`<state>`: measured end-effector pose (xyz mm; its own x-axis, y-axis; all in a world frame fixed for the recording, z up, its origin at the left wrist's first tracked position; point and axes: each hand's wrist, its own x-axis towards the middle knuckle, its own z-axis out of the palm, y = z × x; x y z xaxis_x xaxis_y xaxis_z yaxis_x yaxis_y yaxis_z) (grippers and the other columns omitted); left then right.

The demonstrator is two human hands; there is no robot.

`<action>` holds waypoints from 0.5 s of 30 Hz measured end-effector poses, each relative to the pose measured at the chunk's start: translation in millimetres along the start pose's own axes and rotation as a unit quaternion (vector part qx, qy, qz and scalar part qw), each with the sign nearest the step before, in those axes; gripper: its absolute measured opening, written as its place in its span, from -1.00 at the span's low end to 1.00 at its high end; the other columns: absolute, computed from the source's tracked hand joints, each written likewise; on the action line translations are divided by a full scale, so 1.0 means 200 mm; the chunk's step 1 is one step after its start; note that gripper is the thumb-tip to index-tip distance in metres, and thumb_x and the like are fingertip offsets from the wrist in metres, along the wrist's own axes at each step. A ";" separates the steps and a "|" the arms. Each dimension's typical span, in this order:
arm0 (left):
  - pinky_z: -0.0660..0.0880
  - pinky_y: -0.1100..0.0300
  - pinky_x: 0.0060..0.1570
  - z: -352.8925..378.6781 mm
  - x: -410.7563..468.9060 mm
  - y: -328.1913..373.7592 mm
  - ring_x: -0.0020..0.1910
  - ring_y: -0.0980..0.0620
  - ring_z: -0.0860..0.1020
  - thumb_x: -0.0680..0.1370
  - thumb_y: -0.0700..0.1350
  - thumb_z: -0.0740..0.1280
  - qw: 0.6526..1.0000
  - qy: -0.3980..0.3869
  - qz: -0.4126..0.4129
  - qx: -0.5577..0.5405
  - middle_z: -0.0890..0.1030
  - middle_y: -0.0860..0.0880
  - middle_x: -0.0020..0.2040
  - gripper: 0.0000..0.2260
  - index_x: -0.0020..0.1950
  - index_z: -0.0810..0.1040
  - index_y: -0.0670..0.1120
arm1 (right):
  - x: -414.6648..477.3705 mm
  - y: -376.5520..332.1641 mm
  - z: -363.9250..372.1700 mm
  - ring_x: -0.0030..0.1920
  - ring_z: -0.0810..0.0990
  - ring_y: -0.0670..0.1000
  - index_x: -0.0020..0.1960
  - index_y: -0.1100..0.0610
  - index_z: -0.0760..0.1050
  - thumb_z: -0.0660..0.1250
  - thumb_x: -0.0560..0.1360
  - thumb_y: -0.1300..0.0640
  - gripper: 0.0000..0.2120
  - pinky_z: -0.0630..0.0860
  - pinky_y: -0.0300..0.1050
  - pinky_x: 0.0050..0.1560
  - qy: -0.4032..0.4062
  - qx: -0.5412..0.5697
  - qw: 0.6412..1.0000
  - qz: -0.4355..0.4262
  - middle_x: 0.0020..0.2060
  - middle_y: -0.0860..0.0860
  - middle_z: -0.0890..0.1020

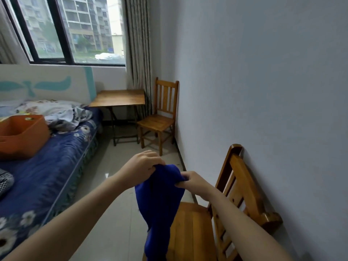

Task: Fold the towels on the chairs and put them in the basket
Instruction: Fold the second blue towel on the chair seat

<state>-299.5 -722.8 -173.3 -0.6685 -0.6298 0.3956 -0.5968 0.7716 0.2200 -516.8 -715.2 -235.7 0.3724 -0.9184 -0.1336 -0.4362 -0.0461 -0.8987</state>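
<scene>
Where the bed [47, 166] fills the left side of the frame, an orange basket [24, 140] is seen standing on its blue flowered cover, at the middle left edge. A crumpled pale blanket [64, 115] is laid just behind the basket. Further right, in the upper middle, a small wooden table [117, 97] is placed under the window [75, 31], and a far chair [158, 121] is set beside it.

In the lower middle, the left hand [140, 165] is curled around the top of a blue towel [159, 200], which is pinched between thumb and fingers. The towel is held up in the air and hangs down in a long bunched fold, in front of the seat of the near chair [192, 228]. Whether its lower end touches the seat cannot be told. The right hand [194, 182] is closed on the same top edge just to the right, with the fingers curled into the cloth. The two hands are kept close together. At the lower right, the near chair is stood with its back against the grey wall [263, 91].
</scene>
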 end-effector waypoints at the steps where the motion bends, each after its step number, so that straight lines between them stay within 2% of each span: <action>1: 0.38 0.26 0.07 -0.02 -0.03 -0.02 0.04 0.00 0.53 0.49 -0.36 0.29 1.000 -0.002 -0.006 -0.005 0.61 -0.10 0.02 -0.76 0.08 0.61 -0.15 | 0.01 -0.02 -0.01 -0.10 0.55 0.04 -0.09 0.16 0.50 0.25 0.51 0.23 -0.94 0.45 -0.12 0.03 0.002 0.019 1.000 0.003 -0.17 0.08 0.57; 3: 0.33 0.29 0.10 -0.04 -0.07 -0.07 0.06 0.08 0.46 0.50 -0.35 0.27 1.000 0.002 -0.024 -0.016 0.57 -0.07 0.06 -0.72 0.14 0.59 -0.12 | 0.03 -0.07 -0.03 -0.11 0.49 0.11 -0.03 0.24 0.46 0.22 0.52 0.22 -0.89 0.41 -0.07 0.00 0.009 0.043 0.999 0.010 -0.17 0.15 0.52; 5: 0.28 0.33 0.10 -0.06 -0.10 -0.10 0.05 0.18 0.36 0.50 -0.33 0.26 0.998 -0.009 -0.061 -0.022 0.49 0.05 0.06 -0.64 0.27 0.50 -0.07 | 0.05 -0.13 -0.04 -0.16 0.48 0.10 -0.03 0.24 0.46 0.21 0.52 0.21 -0.89 0.41 -0.10 -0.07 0.013 0.034 0.999 0.014 -0.20 0.14 0.51; 7: 0.30 0.41 0.01 -0.07 -0.11 -0.12 -0.08 0.23 0.37 0.49 -0.32 0.25 0.992 -0.032 -0.115 -0.048 0.42 0.16 -0.06 -0.52 0.39 0.36 -0.02 | 0.08 -0.21 -0.05 -0.25 0.52 0.00 -0.11 0.17 0.48 0.23 0.52 0.22 -0.93 0.45 -0.23 -0.19 0.025 0.016 1.000 0.001 -0.27 0.05 0.55; 9: 0.38 0.44 -0.13 -0.08 -0.12 -0.15 -0.19 0.21 0.44 0.48 -0.32 0.26 0.978 -0.066 -0.164 -0.108 0.44 0.15 -0.17 -0.45 0.43 0.27 -0.01 | 0.10 -0.29 -0.06 -0.29 0.55 -0.08 -0.15 0.10 0.50 0.27 0.51 0.24 -0.90 0.47 -0.30 -0.26 0.038 0.012 0.999 -0.019 -0.30 -0.01 0.58; 11: 0.42 0.42 -0.18 -0.09 -0.12 -0.17 -0.18 0.19 0.49 0.48 -0.32 0.27 0.962 -0.118 -0.190 -0.157 0.50 0.09 -0.14 -0.49 0.39 0.32 -0.02 | 0.10 -0.37 -0.06 -0.25 0.57 -0.10 -0.12 0.09 0.53 0.28 0.50 0.27 -0.89 0.50 -0.29 -0.23 0.044 0.008 0.998 -0.038 -0.26 0.00 0.61; 13: 0.44 0.39 -0.16 -0.11 -0.11 -0.19 -0.11 0.11 0.53 0.47 -0.32 0.26 0.953 -0.159 -0.187 -0.180 0.58 -0.02 -0.06 -0.63 0.25 0.48 -0.09 | 0.11 -0.45 -0.05 -0.22 0.59 -0.10 -0.10 0.09 0.54 0.27 0.50 0.31 -0.85 0.51 -0.29 -0.19 0.040 0.009 0.998 -0.054 -0.23 0.00 0.62; 15: 0.48 0.33 -0.11 -0.14 -0.10 -0.22 -0.06 0.02 0.55 0.46 -0.33 0.26 0.940 -0.180 -0.197 -0.213 0.59 -0.07 -0.02 -0.72 0.14 0.53 -0.14 | 0.11 -0.52 -0.04 -0.22 0.59 -0.09 -0.09 0.10 0.54 0.25 0.50 0.34 -0.82 0.51 -0.28 -0.18 0.045 0.016 0.997 -0.067 -0.22 0.00 0.62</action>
<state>-248.0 -740.8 -166.7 -0.5850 -0.8047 -0.1012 -0.6487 0.3894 0.6538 -470.0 -733.6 -142.5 0.3502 -0.9363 0.0253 -0.3604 -0.1597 -0.9190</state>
